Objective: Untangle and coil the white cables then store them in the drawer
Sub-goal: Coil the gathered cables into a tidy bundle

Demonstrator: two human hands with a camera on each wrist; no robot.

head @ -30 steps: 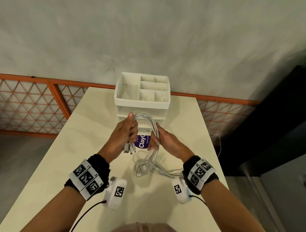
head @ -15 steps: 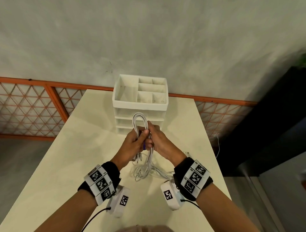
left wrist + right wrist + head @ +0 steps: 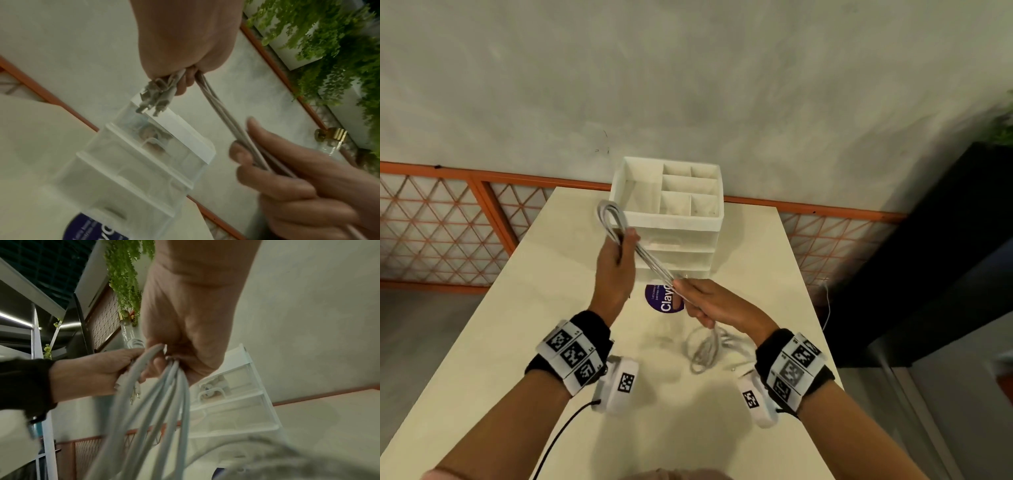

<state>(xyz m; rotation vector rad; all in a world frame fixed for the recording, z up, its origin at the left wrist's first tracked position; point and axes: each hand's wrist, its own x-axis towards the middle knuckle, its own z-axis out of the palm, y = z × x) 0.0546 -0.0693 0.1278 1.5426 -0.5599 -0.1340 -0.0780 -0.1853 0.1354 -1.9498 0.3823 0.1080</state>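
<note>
A bundle of white cables (image 3: 654, 269) runs taut between my two hands above the table. My left hand (image 3: 616, 257) grips the folded loop end, which sticks up beside the drawer unit; several plug ends (image 3: 153, 97) poke out below its fist. My right hand (image 3: 698, 301) grips the strands lower down (image 3: 174, 369), and the loose rest of the cables (image 3: 705, 353) lies in a heap on the table under it. The white drawer unit (image 3: 671, 219) stands at the table's far end, with its drawers closed. A coiled white cable (image 3: 209, 391) shows through one translucent drawer front.
A round purple sticker (image 3: 664, 298) lies on the cream table (image 3: 517, 342) just before the drawer unit. An orange lattice railing (image 3: 448, 222) and a grey wall stand behind the table. A dark cabinet (image 3: 928, 257) stands at the right.
My hands, close together half a second ago, have drawn apart. The left hand has lifted the loop up and to the left; the right has slid down the strands toward me.
</note>
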